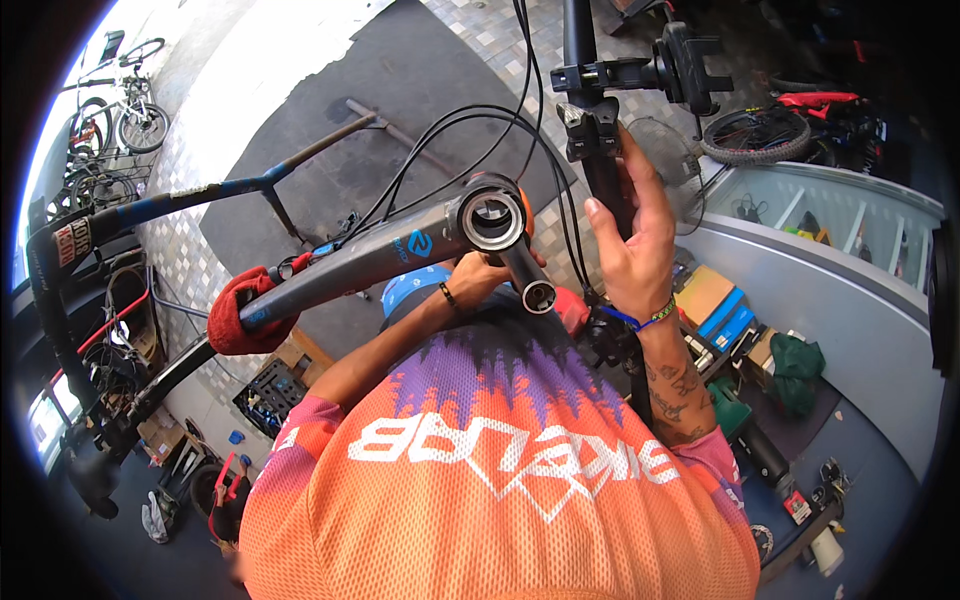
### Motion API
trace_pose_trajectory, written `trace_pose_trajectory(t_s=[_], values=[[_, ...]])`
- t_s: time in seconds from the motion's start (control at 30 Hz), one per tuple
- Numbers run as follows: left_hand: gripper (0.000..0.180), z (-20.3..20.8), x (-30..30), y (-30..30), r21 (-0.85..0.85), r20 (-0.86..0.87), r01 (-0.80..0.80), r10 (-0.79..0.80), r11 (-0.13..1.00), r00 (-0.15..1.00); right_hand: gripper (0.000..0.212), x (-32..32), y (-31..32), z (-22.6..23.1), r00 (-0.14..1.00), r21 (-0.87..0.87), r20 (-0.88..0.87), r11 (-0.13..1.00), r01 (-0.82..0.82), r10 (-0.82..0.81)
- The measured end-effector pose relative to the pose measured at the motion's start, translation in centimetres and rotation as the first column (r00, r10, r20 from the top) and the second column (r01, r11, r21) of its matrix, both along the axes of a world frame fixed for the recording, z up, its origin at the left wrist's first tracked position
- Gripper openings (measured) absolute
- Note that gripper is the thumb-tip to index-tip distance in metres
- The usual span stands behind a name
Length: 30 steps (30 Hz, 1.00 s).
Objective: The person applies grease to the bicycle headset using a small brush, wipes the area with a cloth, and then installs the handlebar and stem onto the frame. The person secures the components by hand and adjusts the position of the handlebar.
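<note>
A dark grey bicycle frame [370, 250] crosses in front of me, its head tube showing an open silver bearing cup [492, 218]. Just below the cup is a dark fork steerer tube [522, 268] with a round open end. My left hand [478, 277] is closed around this tube, its fingers partly hidden behind it. On the right, a black handlebar [605, 185] stands roughly upright in the view. My right hand [640, 235] grips it, thumb on the near side and fingers behind. A clamp with a black phone-type mount [690, 70] sits farther up the bar. Black cables [450, 115] loop between handlebar and frame.
A red cloth [250, 312] wraps the frame where a black stand arm [170, 385] meets it. Another worn frame [190, 200] spans the left. At right are a glass-topped cabinet [820, 215], a wheel [757, 135] and boxes [705, 295]. Bicycles [140, 125] stand far left.
</note>
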<state>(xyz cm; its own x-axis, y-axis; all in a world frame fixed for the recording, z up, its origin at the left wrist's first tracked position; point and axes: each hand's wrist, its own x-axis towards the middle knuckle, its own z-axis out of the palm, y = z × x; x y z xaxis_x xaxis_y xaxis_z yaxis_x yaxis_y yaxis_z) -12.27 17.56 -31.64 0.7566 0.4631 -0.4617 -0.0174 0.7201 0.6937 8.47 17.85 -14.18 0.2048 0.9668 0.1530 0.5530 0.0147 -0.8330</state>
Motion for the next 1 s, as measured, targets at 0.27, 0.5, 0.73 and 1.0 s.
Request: trace_pose_trajectory(t_s=[0.27, 0.5, 0.73, 1.0], values=[[0.025, -5.5, -0.7, -1.0, 0.068, -0.151, 0.091, -0.08, 0.994, 0.985, 0.067, -0.7, -0.2, 0.0, 0.999, 0.086, 0.043, 0.996, 0.016, -0.02], [0.031, -5.3, -1.1, -0.8, 0.134, -0.129, 0.107, -0.09, 0.985, 0.988, 0.067, -0.7, -0.5, -0.1, 0.999, 0.044, 0.026, 0.998, 0.043, -0.045], [0.036, -9.4, -2.3, -2.0, 0.441, -0.23, 0.274, -0.188, 0.855, 0.955, 0.066, 0.1, -0.9, -1.1, 0.997, 0.019, 0.015, 0.997, 0.076, -0.077], [0.035, -7.2, -2.1, -0.4, 0.495, -0.326, 0.462, -0.335, 0.736, 0.884, 0.068, 1.5, -2.5, -4.0, 0.99, -0.086, -0.081, 0.99, 0.108, -0.115]])
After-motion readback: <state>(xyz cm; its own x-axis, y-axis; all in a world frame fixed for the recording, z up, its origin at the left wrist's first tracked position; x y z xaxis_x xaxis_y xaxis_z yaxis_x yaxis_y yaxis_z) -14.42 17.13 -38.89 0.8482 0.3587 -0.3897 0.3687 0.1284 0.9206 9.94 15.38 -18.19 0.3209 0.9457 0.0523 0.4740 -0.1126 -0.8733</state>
